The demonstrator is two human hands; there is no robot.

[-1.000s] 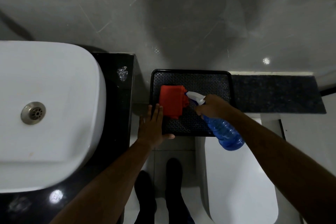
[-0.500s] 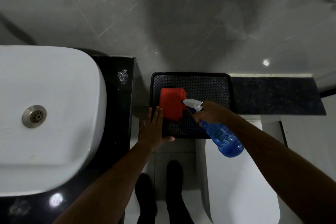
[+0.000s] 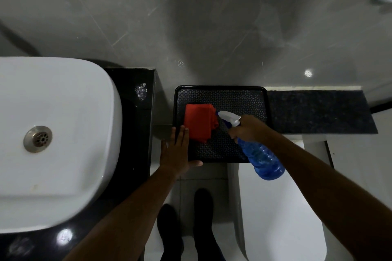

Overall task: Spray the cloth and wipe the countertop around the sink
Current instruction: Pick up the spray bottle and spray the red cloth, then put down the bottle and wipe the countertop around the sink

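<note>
Clamped in my right hand a blue plastic spray bottle, left hand flat and spread on black textured tray holding folded red cloth, trigger finger hidden.

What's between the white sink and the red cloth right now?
In the head view, going from the white sink toward the red cloth: a strip of black countertop, a gap, then the left hand flat on the black tray edge.
</note>
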